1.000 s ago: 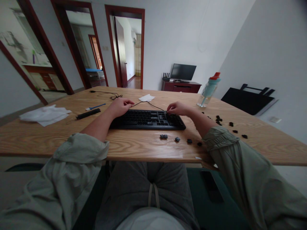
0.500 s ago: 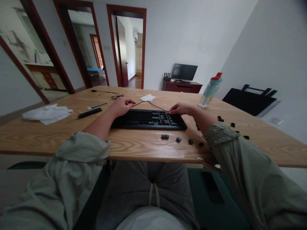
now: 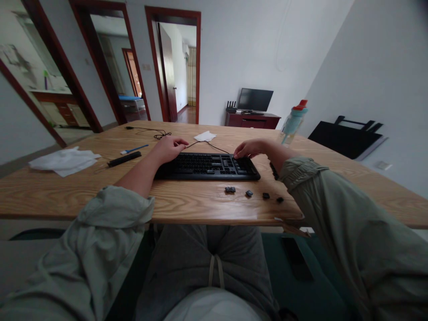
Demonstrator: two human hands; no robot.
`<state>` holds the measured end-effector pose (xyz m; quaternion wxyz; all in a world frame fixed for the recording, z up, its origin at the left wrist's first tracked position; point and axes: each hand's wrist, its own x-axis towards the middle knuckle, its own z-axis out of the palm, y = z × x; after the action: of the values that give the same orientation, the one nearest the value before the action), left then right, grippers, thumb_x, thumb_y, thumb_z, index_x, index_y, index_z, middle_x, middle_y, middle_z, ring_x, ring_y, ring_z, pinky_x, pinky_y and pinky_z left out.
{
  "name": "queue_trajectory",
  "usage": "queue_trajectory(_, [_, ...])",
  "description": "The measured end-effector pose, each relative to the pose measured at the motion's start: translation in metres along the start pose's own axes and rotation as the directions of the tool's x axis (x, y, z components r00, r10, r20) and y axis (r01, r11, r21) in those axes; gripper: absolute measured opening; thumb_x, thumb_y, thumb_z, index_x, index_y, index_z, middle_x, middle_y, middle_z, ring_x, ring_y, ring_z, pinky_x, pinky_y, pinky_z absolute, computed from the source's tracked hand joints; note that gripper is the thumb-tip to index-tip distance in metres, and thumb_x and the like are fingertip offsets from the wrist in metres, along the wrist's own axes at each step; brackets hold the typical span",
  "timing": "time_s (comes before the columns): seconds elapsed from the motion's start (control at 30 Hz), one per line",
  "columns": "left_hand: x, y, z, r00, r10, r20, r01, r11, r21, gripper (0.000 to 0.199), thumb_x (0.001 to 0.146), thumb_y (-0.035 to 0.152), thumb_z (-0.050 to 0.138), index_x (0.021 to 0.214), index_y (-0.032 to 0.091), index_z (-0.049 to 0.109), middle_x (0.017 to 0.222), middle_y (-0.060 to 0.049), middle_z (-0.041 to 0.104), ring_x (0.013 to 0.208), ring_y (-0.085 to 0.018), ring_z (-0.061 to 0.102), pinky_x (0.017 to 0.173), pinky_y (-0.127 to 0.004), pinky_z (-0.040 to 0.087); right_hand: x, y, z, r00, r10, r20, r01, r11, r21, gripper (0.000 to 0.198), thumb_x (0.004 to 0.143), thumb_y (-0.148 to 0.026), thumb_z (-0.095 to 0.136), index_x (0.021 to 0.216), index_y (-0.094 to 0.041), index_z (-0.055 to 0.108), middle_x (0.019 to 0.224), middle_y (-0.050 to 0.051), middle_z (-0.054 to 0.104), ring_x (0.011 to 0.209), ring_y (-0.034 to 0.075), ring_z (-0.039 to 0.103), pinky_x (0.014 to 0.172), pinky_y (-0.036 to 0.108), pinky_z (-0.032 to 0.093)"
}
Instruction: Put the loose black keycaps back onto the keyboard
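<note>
A black keyboard (image 3: 197, 171) lies flat on the wooden table in front of me. At its upper left edge is my left hand (image 3: 169, 149), thumb and fingers close together near the cable (image 3: 219, 148); anything between them is too small to make out. Over the upper right keys hangs my right hand (image 3: 250, 148), its thumb and index fingertips pinched down at the keys. What they grip is hidden. Several loose keycaps (image 3: 249, 193) lie in a row between the keyboard and the table's near edge. More dark pieces show partly behind my right forearm.
On the left lie crumpled white tissues (image 3: 65, 161), a black bar (image 3: 124, 159) and a blue brush (image 3: 134, 149). Another tissue (image 3: 205, 136) rests beyond the keyboard. A bottle with a red lid (image 3: 293, 120) stands behind my right forearm. A phone (image 3: 296, 258) is on the green seat.
My right forearm and elbow have swung up and outward, and the sleeve now covers the loose keycaps on the right. My right fingertips stay at the same keys. My left hand has hardly moved.
</note>
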<state>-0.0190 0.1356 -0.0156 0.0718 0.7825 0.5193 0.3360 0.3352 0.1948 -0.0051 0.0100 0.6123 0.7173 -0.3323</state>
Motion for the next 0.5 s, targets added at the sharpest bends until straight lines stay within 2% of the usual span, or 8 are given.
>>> queue_trajectory(0.27, [-0.0018,0.0031,-0.0019,1.0,-0.008,0.005,0.008,1.0,-0.011,0.035,0.08,0.034,0.057,0.101,0.017,0.079,0.084,-0.007,0.076,0.073,-0.02,0.064,0.075,-0.03,0.049,0.0066,0.0006,-0.0059,0.998,0.018,0.064,-0.017,1.0,-0.023,0.043,0.062,-0.05,0.083,0.095,-0.024,0.073,0.095,0.005,0.07,0.082,0.016,0.06,0.067,0.025,0.049])
queue_trajectory(0.5, [-0.0026,0.0042,-0.0019,1.0,0.001,0.005,-0.001,1.0,-0.001,0.036,0.08,0.033,0.055,0.102,0.017,0.079,0.084,-0.007,0.076,0.074,-0.02,0.064,0.075,-0.031,0.05,0.0075,0.003,-0.0049,0.998,0.03,0.051,-0.03,0.999,0.015,0.035,0.067,-0.042,0.082,0.095,-0.023,0.072,0.096,0.005,0.068,0.082,0.015,0.059,0.067,0.024,0.049])
